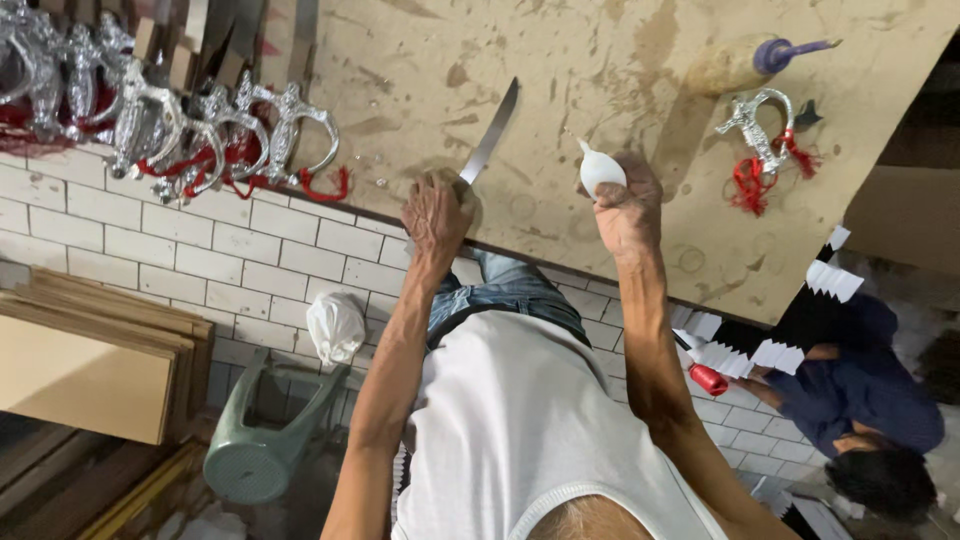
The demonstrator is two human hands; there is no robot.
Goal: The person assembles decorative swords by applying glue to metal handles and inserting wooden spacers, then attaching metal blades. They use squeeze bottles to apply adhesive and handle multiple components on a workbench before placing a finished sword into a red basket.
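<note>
Steel knife in left grip, arm outstretched

Even, fairly bright indoor light; soft shadows on the bench; sharp centre, darker corners, slight wide-angle stretch at edges

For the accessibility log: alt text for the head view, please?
Left hand grips a knife and right hand a small white bottle over a stained board; silver ornaments with red tassels lie at its edge.
</note>
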